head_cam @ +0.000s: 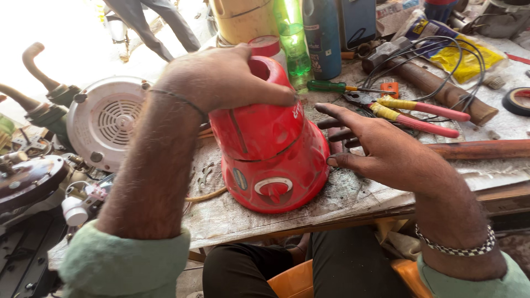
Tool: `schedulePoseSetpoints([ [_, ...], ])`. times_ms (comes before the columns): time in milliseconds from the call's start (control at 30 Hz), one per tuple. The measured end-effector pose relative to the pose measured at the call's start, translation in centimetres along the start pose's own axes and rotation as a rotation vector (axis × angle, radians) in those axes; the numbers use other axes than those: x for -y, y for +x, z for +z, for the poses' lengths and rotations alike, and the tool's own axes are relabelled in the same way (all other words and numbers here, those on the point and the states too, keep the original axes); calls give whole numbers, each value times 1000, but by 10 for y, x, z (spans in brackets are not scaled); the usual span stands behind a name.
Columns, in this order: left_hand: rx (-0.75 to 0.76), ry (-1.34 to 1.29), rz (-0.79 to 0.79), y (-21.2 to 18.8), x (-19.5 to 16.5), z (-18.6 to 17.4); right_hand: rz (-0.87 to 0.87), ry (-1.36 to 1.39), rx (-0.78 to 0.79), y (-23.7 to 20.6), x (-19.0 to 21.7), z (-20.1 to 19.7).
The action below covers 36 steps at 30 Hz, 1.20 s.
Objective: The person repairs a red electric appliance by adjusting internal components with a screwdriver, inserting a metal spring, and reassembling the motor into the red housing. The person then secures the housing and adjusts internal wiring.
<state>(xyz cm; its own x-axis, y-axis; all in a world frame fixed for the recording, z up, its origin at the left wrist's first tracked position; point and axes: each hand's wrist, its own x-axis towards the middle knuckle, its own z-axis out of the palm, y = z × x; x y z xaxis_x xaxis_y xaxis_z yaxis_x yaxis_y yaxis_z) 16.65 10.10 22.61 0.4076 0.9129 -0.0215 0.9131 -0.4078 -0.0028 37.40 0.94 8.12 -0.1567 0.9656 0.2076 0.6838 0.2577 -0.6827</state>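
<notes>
Head view looks down past two green sleeves and dark trousers on an orange chair (292, 278) to a worn workbench (353, 198). Nearest on the bench stands a red mixer base (270, 149), upright but leaning a little, its white knob facing the person. The left hand (221, 77) lies over the top rim of the mixer base, fingers curled down around it in a firm hold. The right hand (381, 146) hovers just beside the base on its right, fingers spread and open, holding nothing; whether the thumb touches the red shell I cannot tell. A beaded bracelet (458, 248) sits on the right wrist.

Left of the base, off the bench edge, a round grey motor housing (107, 121) with a slotted grille rests among other metal parts. Behind the right hand lie pliers (408, 113) with red and yellow handles, a green-handled screwdriver (331, 86) and a loop of black cable (441, 60). Farther back stand a green bottle (292, 44), a blue bottle (323, 36) and a yellow container (243, 19). Someone's legs show at the top left.
</notes>
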Motion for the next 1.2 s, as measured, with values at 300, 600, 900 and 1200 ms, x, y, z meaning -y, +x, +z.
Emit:
schedulePoseSetpoints([
  [300, -80, -6, -26, 1, 12, 12, 275, -331, 72, -5, -5, 16],
  [600, -52, -132, -15, -2, 32, 20, -54, 111, -192, -31, -15, 67],
  [900, -31, -218, -11, -8, 47, 19, 594, 819, -47, -25, 22, 66],
  [1200, -51, -277, -1, 4, 68, 20, 544, 1244, -182, -23, 6, 78],
])
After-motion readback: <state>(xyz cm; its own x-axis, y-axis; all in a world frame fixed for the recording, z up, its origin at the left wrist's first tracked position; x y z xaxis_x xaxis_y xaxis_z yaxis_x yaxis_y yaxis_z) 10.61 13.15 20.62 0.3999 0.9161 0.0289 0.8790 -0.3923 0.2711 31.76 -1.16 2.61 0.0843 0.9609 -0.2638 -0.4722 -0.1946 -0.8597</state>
